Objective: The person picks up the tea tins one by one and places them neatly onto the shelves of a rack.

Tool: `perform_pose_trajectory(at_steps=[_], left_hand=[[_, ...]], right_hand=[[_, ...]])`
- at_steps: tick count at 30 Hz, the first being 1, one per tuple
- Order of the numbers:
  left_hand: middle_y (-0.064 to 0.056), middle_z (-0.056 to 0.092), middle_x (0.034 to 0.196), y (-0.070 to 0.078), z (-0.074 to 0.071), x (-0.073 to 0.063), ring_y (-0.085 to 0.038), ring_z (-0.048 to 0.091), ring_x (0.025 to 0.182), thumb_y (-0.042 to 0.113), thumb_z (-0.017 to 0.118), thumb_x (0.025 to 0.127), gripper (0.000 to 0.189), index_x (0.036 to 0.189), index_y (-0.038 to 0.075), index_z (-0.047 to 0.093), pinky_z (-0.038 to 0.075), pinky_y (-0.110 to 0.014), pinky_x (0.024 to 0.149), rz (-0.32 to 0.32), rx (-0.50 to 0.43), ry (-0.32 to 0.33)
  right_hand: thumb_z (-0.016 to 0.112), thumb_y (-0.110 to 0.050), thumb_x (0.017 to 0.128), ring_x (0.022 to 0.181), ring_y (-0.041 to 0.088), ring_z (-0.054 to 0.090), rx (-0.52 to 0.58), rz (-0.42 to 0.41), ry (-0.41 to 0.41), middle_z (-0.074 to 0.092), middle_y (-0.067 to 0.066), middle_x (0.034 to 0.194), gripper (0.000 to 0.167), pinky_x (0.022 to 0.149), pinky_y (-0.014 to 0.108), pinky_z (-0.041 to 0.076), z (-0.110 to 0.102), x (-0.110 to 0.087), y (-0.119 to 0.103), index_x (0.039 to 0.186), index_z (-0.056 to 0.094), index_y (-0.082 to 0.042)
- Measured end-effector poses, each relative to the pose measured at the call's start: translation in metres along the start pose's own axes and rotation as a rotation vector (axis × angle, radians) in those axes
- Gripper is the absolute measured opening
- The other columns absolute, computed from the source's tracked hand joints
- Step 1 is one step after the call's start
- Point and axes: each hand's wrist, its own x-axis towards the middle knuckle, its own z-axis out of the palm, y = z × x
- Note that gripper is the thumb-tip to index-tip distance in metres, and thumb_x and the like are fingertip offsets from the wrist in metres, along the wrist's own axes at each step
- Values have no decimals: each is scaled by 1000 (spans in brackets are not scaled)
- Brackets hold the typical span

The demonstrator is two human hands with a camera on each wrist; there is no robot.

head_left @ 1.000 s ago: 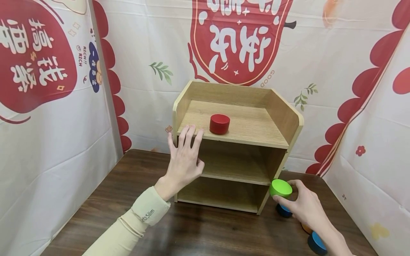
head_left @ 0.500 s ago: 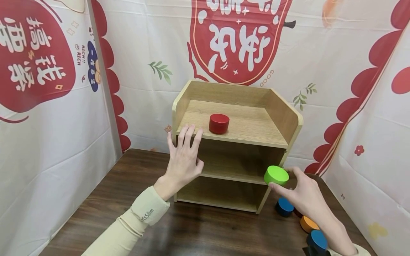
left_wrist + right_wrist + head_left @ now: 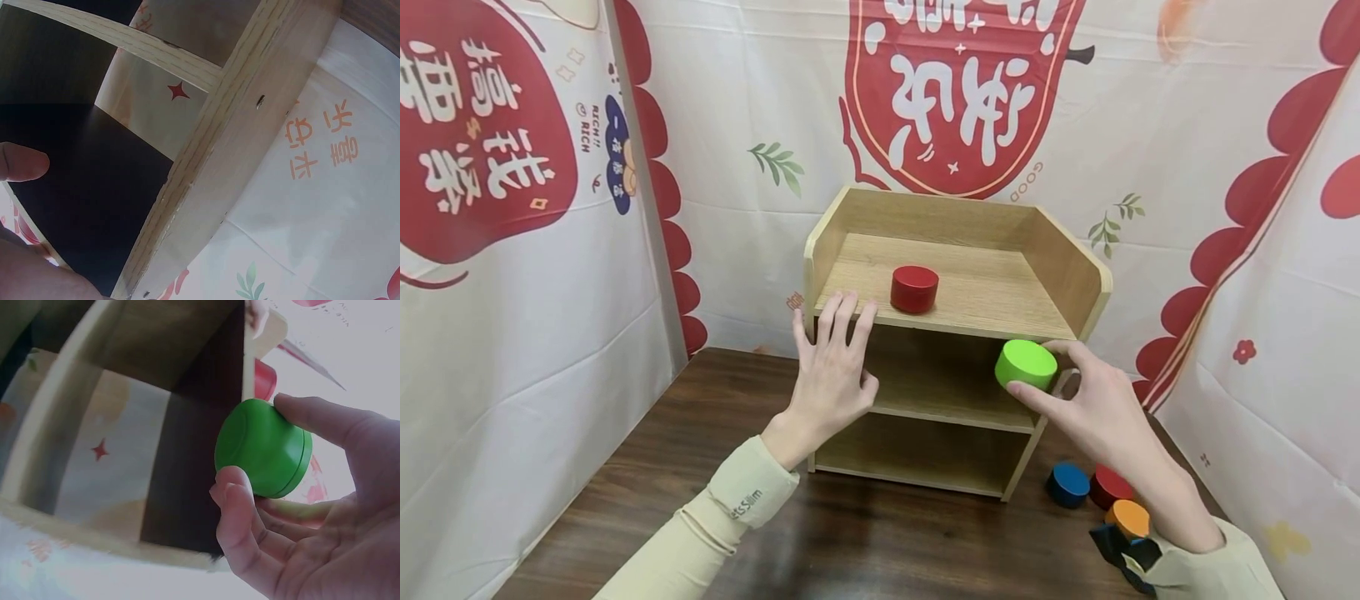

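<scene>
A small round green tin (image 3: 1026, 365) is pinched between the thumb and fingers of my right hand (image 3: 1097, 412). It is held in front of the shelf's right side, just below the top board. In the right wrist view the green tin (image 3: 259, 450) shows a seam near one end. My left hand (image 3: 831, 379) rests with spread fingers at the front left edge of the wooden shelf unit (image 3: 992, 287). A red tin (image 3: 913, 290) stands on the top board, just right of those fingertips. The left wrist view shows a finger (image 3: 25, 164) over the shelf's dark opening.
On the table (image 3: 880, 550) right of the shelf stand a blue tin (image 3: 1068, 486), a second red tin (image 3: 1111, 485) and an orange tin (image 3: 1127, 518). Another blue one is mostly hidden by the right wrist's black strap (image 3: 1122, 550). Printed cloth (image 3: 737, 242) encloses the table.
My right hand has lifted the green tin up and to the left, from beside the shelf's lower part to just under the top board. The left hand stays in place.
</scene>
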Motion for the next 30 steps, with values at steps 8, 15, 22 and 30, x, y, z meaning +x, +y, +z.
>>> perform_pose_trajectory(at_steps=[8, 15, 22, 30], left_hand=[[-12, 33, 151, 0, -1, 1, -29, 22, 143, 12, 62, 65, 85, 145, 13, 34, 14, -74, 106, -2, -4, 10], [-12, 32, 151, 0, -1, -2, -29, 20, 144, 13, 62, 66, 86, 146, 13, 33, 12, -72, 107, -8, 1, 0], [-12, 32, 151, 1, 0, -2, -29, 21, 144, 13, 62, 66, 85, 146, 13, 33, 13, -73, 107, 0, 10, 4], [-12, 32, 151, 2, 0, -2, -29, 21, 144, 13, 61, 66, 85, 146, 13, 33, 13, -72, 108, 0, 18, -2]], right_hand=[[75, -42, 80, 70, 17, 57, 43, -34, 56, 67, 12, 90, 60, 56, 22, 43, -8, 22, -26, 124, 57, -6], [76, -40, 79, 76, 22, 62, 51, -40, 103, 67, 13, 93, 57, 65, 24, 44, -2, 41, -32, 121, 58, -5], [74, -39, 81, 78, 26, 60, 47, -24, 83, 65, 17, 90, 60, 67, 31, 43, 5, 57, -31, 123, 55, 0], [71, -41, 83, 84, 30, 55, 17, -7, 78, 62, 21, 91, 62, 68, 34, 38, 10, 68, -28, 123, 54, 3]])
